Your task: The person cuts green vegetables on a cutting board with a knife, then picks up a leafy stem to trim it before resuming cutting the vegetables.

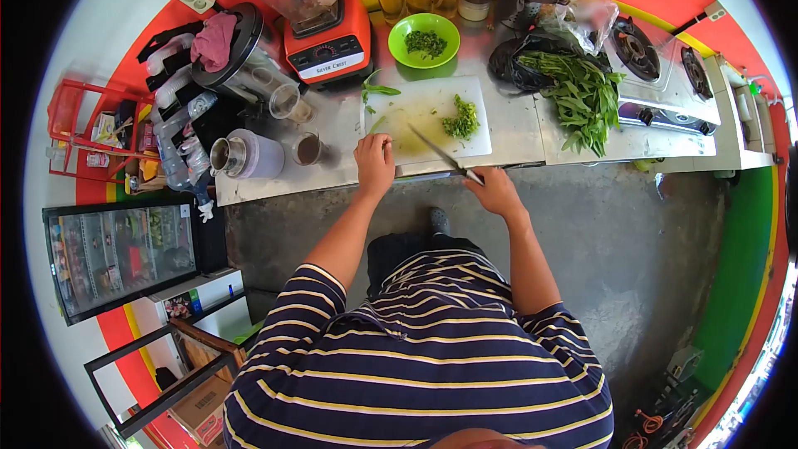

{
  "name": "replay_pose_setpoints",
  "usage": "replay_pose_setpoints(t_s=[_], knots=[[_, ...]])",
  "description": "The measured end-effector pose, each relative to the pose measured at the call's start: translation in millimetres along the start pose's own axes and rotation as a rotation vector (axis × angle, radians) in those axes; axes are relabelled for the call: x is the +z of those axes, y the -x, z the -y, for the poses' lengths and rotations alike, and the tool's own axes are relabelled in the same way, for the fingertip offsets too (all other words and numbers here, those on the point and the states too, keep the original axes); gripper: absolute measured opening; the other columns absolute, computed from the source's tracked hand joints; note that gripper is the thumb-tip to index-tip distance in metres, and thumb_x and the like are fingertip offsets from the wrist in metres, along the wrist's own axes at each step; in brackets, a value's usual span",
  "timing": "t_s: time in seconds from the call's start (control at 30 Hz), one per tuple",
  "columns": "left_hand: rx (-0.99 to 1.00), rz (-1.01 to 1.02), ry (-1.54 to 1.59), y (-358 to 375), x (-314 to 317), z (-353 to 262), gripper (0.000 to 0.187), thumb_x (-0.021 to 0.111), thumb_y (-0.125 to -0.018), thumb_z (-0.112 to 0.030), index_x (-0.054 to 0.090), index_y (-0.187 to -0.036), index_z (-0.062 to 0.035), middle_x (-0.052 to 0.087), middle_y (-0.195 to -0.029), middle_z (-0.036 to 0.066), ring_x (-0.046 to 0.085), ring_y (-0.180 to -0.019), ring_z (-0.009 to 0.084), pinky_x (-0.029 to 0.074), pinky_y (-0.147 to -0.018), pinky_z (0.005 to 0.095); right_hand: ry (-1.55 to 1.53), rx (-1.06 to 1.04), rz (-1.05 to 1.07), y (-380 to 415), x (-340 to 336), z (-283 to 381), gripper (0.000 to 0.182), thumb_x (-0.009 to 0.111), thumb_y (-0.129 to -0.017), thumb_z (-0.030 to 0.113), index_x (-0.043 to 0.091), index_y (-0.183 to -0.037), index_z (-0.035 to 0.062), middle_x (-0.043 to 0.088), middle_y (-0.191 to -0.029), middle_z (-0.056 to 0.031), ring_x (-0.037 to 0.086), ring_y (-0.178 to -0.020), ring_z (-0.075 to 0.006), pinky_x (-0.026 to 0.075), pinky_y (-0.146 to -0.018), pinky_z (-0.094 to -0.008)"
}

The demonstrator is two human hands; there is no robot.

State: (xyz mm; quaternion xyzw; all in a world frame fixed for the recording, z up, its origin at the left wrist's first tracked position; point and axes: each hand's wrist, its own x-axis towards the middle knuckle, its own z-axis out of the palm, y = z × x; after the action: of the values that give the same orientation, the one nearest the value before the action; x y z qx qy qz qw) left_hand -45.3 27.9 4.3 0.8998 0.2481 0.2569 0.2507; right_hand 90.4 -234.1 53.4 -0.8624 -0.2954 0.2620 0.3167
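Observation:
My right hand (496, 189) is closed around the handle of a kitchen knife (434, 146), whose blade points up and left over the white cutting board (475, 143). My left hand (375, 162) rests at the board's near left edge with its fingers curled; what they hold, if anything, is hidden. Chopped greens (461, 120) lie in a pile on the right of the board. A few loose green leaves (381, 91) lie at its upper left. Behind the board, a lime green bowl (401, 56) contains more chopped greens (426, 44).
A large bunch of leafy greens (582, 104) lies by a black plastic bag (509, 66), right of the board. Further right is a gas stove (657, 66). To the left stand a red blender (327, 46), a cup of dark liquid (307, 150) and a metal-topped jug (249, 155).

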Motion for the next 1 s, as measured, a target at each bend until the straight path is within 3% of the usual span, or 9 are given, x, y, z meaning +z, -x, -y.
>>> replay_pose_setpoints(t_s=[0.07,0.2,0.27,0.53,0.8,1.0], knots=[[0.015,-0.005,0.025,-4.3,1.0,0.9,0.01,0.063,-0.092,-0.006,0.061,-0.102,-0.0093,0.061,-0.099,0.006,0.056,-0.1,0.03,0.04,-0.089,0.046,0.068,-0.092,0.077,-2.2,-3.9,-6.0,0.027,0.07,-0.091,0.031,0.073,-0.098,0.0052,0.071,-0.09,-0.0229,0.067,-0.087,-0.0461,0.053,-0.076,-0.0529],[0.068,0.012,0.032,-4.3,3.3,3.3,0.012,0.063,-0.09,-0.005,0.061,-0.102,-0.0089,0.061,-0.097,0.007,0.057,-0.098,0.0306,0.041,-0.089,0.0449,0.139,-0.026,0.095,-19.5,-19.5,-7.8,0.028,0.07,-0.091,0.032,0.072,-0.099,0.0047,0.071,-0.09,-0.024,0.067,-0.087,-0.0466,0.053,-0.076,-0.0536],[0.107,0.012,0.019,-10.2,7.9,2.4,0.013,0.063,-0.089,-0.006,0.061,-0.102,-0.0089,0.061,-0.096,0.007,0.057,-0.097,0.031,0.041,-0.089,0.0447,0.165,0.004,-0.053,-27.0,-18.7,-9.2,0.031,0.068,-0.093,0.032,0.07,-0.099,0.002,0.071,-0.089,-0.0254,0.067,-0.088,-0.0475,0.052,-0.077,-0.0549],[0.327,0.173,-0.123,-13.4,16.1,-14.5,0.025,0.066,-0.085,-0.008,0.064,-0.109,-0.0139,0.056,-0.101,0.005,0.053,-0.101,0.0274,0.042,-0.088,0.042,0.178,-0.002,-0.067,-30.0,18.7,38.0,0.033,0.061,-0.097,0.031,0.06,-0.103,-0.0011,0.068,-0.086,-0.0325,0.066,-0.084,-0.0534,0.053,-0.076,-0.0602],[0.298,0.181,-0.09,-9.3,18.0,-12.1,0.031,0.067,-0.083,-0.007,0.068,-0.113,-0.015,0.055,-0.1,0.005,0.054,-0.099,0.0257,0.044,-0.087,0.0404,0.337,0.103,-0.053,-25.8,52.7,75.9,0.028,0.053,-0.103,0.027,0.052,-0.104,-0.0016,0.071,-0.084,-0.0274,0.071,-0.079,-0.0469,0.058,-0.072,-0.0536],[0.284,0.198,-0.081,-9.4,18.1,-12.1,0.033,0.067,-0.082,-0.007,0.07,-0.114,-0.014,0.055,-0.101,0.005,0.054,-0.099,0.0266,0.044,-0.087,0.0407,0.353,0.224,0.002,-23.1,76.7,73.2,0.029,0.048,-0.105,0.029,0.046,-0.109,0.0001,0.071,-0.087,-0.0286,0.071,-0.083,-0.0477,0.057,-0.075,-0.0553]])
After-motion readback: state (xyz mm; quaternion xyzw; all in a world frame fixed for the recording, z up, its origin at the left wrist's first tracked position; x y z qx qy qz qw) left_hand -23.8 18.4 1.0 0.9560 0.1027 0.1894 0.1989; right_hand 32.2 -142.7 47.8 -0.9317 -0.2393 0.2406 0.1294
